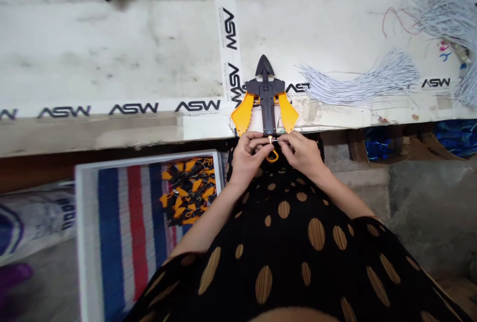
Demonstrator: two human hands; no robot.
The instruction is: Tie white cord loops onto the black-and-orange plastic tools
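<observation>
A black and orange plastic winged toy (267, 98) lies at the table's front edge, its dark arrow-shaped tip pointing away from me. From its near end hangs an orange pull ring (273, 156), joined by a pale neck. My left hand (250, 155) is closed in a pinch around that neck, just above the ring. On the other side my right hand (301, 153) pinches a thin white strand (275, 140) that reaches the neck. The fingertips of both hands nearly meet there, and they partly hide how the strand lies.
A bundle of white strands (365, 81) lies right of the toy, with a larger strand pile (447, 14) beyond. Below left, a white-framed striped tray (132, 222) holds many small black and orange toys (190, 190). Boxes with blue contents (378, 143) sit under the table's right side.
</observation>
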